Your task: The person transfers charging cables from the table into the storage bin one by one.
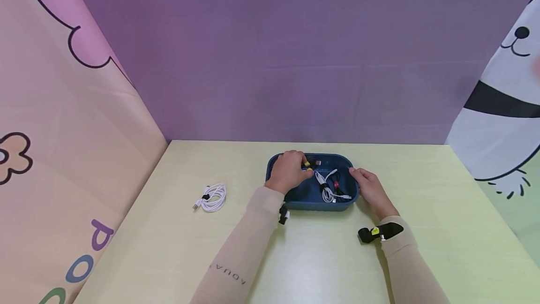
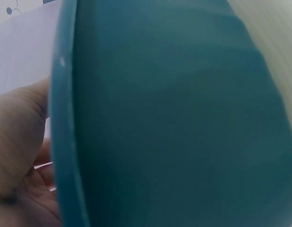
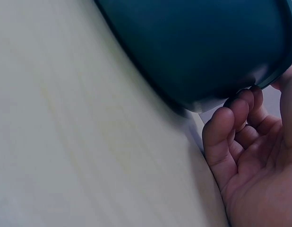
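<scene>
A dark blue rectangular box (image 1: 303, 203) with rounded corners stands on the table, holding several cables. My left hand (image 1: 288, 171) reaches over its left side into it. Thumb and fingers close around a black cable (image 1: 313, 163) with yellow parts, partly hidden by the hand. The right hand (image 1: 371, 191) grips the box's right rim, thumb on top and fingers against the outer wall, as the right wrist view shows. Inside the box lie a coiled white cable (image 1: 326, 193) with a black tie and a dark cable with a red tie (image 1: 336, 185).
Another coiled white cable (image 1: 214, 198) with a black tie lies on the pale wooden table (image 1: 168, 247), left of the box. A purple backdrop (image 1: 295, 60) rises behind the table. Printed cloths hang at both sides.
</scene>
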A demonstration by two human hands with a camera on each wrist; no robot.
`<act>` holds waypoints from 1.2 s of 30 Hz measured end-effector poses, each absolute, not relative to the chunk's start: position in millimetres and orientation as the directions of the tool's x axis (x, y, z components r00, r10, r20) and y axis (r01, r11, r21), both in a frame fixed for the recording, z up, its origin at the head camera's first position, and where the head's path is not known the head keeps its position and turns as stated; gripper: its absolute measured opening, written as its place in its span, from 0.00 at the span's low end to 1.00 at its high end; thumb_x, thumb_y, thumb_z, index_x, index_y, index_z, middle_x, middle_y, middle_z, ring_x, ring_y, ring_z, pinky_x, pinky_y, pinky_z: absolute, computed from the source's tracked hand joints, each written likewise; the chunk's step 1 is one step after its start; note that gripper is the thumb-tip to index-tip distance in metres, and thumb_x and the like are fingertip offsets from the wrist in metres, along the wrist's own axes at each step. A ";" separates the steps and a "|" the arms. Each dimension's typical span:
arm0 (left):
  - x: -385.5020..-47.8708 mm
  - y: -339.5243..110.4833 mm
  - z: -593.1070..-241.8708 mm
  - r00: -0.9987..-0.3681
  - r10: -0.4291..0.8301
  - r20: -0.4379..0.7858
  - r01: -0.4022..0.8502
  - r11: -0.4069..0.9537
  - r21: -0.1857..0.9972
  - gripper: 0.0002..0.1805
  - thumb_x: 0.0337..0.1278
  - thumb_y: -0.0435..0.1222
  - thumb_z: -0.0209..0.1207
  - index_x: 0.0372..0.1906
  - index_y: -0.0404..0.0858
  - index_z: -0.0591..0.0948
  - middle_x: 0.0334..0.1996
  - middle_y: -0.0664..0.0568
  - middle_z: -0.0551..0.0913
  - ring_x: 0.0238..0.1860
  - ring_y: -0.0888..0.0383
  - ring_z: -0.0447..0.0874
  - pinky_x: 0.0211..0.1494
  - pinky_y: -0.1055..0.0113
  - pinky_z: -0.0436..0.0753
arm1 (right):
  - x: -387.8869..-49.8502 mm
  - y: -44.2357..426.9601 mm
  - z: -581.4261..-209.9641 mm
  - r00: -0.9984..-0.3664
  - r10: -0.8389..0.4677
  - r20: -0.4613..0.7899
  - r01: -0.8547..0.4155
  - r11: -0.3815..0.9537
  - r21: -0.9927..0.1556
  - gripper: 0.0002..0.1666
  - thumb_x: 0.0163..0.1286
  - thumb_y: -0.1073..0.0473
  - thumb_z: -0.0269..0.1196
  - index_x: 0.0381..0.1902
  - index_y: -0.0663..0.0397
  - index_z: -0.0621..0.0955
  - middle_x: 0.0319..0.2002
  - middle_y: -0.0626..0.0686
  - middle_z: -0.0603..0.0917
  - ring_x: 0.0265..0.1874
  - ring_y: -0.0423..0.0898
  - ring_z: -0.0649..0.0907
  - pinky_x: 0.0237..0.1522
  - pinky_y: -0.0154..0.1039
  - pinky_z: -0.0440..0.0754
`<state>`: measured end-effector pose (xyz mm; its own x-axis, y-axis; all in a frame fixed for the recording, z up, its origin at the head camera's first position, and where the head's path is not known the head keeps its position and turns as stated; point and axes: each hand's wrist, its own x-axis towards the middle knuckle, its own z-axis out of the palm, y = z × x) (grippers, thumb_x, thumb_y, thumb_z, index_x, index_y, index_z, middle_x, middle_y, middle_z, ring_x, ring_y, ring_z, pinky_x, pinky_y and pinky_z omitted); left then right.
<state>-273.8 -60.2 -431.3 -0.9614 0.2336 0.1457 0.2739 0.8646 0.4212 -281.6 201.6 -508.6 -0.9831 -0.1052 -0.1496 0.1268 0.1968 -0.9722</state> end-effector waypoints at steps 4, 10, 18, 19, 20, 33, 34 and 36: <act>-275.0 -57.6 -430.9 -0.968 0.216 0.125 0.249 0.871 0.424 0.19 0.59 0.47 0.71 0.49 0.40 0.88 0.45 0.49 0.88 0.35 0.56 0.86 0.40 0.64 0.85 | -281.7 201.2 -508.1 -0.982 -0.114 -0.149 0.126 0.190 -0.974 0.22 0.81 0.43 0.51 0.39 0.56 0.76 0.24 0.41 0.73 0.29 0.38 0.74 0.36 0.32 0.72; -276.5 -55.6 -432.6 -0.976 0.190 0.109 0.218 0.886 0.408 0.19 0.59 0.48 0.71 0.50 0.41 0.88 0.46 0.50 0.88 0.35 0.56 0.86 0.39 0.65 0.84 | -277.5 199.6 -506.8 -0.983 -0.106 -0.147 0.125 0.194 -0.973 0.23 0.80 0.40 0.52 0.40 0.55 0.76 0.25 0.40 0.74 0.29 0.38 0.74 0.37 0.31 0.72; -276.8 -53.5 -432.3 -0.980 0.172 0.095 0.196 0.896 0.398 0.19 0.59 0.48 0.71 0.49 0.40 0.88 0.45 0.50 0.89 0.35 0.55 0.87 0.39 0.64 0.85 | -277.7 200.1 -507.1 -0.983 -0.101 -0.151 0.127 0.211 -0.969 0.23 0.80 0.40 0.52 0.41 0.54 0.76 0.25 0.40 0.73 0.29 0.38 0.74 0.37 0.32 0.71; -277.0 -53.4 -432.7 -0.981 0.171 0.092 0.194 0.897 0.398 0.19 0.59 0.48 0.71 0.49 0.40 0.88 0.45 0.50 0.89 0.35 0.55 0.87 0.39 0.65 0.85 | -277.6 200.2 -506.9 -0.984 -0.100 -0.150 0.126 0.214 -0.969 0.23 0.80 0.39 0.52 0.41 0.54 0.76 0.25 0.40 0.73 0.29 0.38 0.74 0.37 0.32 0.71; -277.4 -53.3 -433.0 -0.981 0.170 0.090 0.192 0.897 0.399 0.19 0.59 0.48 0.71 0.49 0.40 0.88 0.45 0.50 0.89 0.35 0.55 0.87 0.39 0.65 0.85 | -277.4 200.2 -506.7 -0.984 -0.099 -0.150 0.125 0.217 -0.968 0.24 0.80 0.39 0.52 0.41 0.54 0.76 0.25 0.40 0.73 0.29 0.38 0.74 0.37 0.32 0.71; -277.4 -50.1 -436.7 -0.987 0.146 0.060 0.158 0.902 0.402 0.16 0.58 0.49 0.72 0.25 0.42 0.84 0.21 0.55 0.78 0.20 0.59 0.75 0.23 0.68 0.70 | -278.0 200.8 -508.2 -0.983 -0.106 -0.148 0.121 0.221 -0.968 0.24 0.80 0.40 0.51 0.42 0.56 0.77 0.26 0.40 0.73 0.30 0.38 0.74 0.37 0.32 0.72; -277.4 -50.1 -437.1 -0.988 0.144 0.058 0.155 0.901 0.404 0.18 0.58 0.49 0.72 0.22 0.43 0.82 0.19 0.56 0.75 0.19 0.59 0.74 0.22 0.68 0.68 | -278.1 201.0 -508.4 -0.983 -0.106 -0.148 0.122 0.224 -0.967 0.24 0.80 0.40 0.51 0.42 0.56 0.77 0.26 0.40 0.74 0.30 0.38 0.74 0.38 0.32 0.72; -277.6 -49.8 -438.0 -0.988 0.141 0.058 0.153 0.903 0.401 0.21 0.58 0.49 0.72 0.18 0.43 0.78 0.15 0.57 0.68 0.18 0.59 0.71 0.22 0.68 0.65 | -278.2 201.0 -508.4 -0.983 -0.103 -0.151 0.125 0.223 -0.967 0.25 0.80 0.39 0.51 0.43 0.56 0.77 0.26 0.40 0.74 0.30 0.38 0.74 0.38 0.32 0.72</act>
